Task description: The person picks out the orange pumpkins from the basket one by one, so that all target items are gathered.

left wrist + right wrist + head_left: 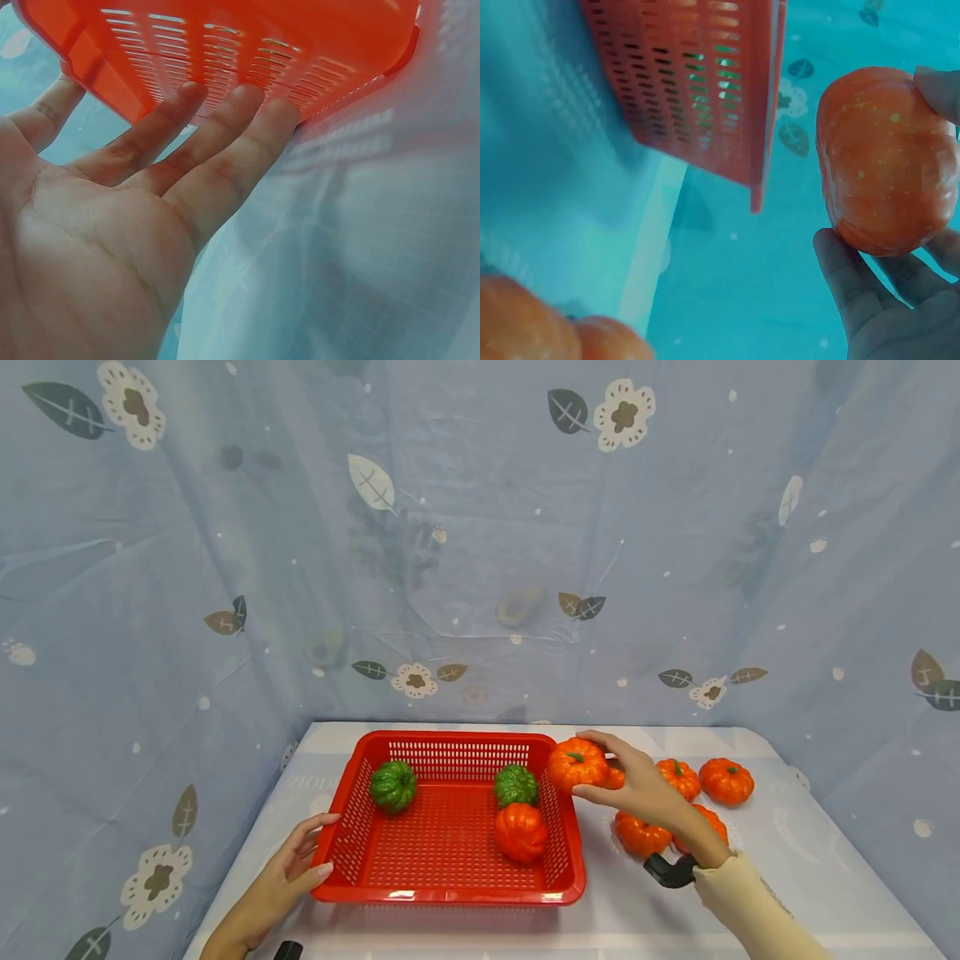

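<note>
My right hand [637, 787] holds a small orange pumpkin [577, 763] with a green stem, thumb on one side and fingers on the other. This pumpkin is raised at the right rim of a red perforated plastic basket [450, 896]; the right wrist view shows it apart from the basket wall. Inside the basket lie a green pumpkin [393, 786] at the left, another green pumpkin [516, 786] at the right, and an orange-red pumpkin [521, 832] in front of that one. Against the basket's left side, my left hand [273, 881] rests extended fingertips on the slotted wall [217, 52].
Several more orange pumpkins [726, 782] are grouped on the white table [795, 868] right of the basket, one partly hidden behind my right hand. A blue patterned cloth [480, 568] hangs behind the table and along both sides.
</note>
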Motion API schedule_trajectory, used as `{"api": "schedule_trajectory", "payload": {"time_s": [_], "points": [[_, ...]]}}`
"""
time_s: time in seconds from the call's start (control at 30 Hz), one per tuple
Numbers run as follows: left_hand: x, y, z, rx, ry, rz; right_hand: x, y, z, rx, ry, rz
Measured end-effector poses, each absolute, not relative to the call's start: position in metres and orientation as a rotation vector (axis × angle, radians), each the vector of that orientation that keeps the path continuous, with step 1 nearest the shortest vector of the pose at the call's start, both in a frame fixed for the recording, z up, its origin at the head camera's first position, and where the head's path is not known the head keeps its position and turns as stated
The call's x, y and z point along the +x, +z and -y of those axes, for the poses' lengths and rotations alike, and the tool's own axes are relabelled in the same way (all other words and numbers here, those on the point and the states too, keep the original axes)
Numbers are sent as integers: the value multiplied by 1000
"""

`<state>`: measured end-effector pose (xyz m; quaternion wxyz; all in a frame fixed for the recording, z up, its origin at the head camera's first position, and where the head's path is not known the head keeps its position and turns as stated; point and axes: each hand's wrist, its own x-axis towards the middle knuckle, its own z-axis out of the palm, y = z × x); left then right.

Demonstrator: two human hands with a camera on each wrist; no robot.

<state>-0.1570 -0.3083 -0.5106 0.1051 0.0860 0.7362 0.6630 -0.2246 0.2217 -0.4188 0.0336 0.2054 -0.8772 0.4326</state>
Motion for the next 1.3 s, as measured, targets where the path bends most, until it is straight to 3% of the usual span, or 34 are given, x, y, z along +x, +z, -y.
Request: {"api": "schedule_trajectory", "payload": {"time_s": [0.63,1.3], "points": [[-159,-512,308,327,1987,-2155,-188,-440,-288,299,1280,2725],[-157,-510,307,235,1948,-2177,-153,-458,-361,-42,1248,2725]]}}
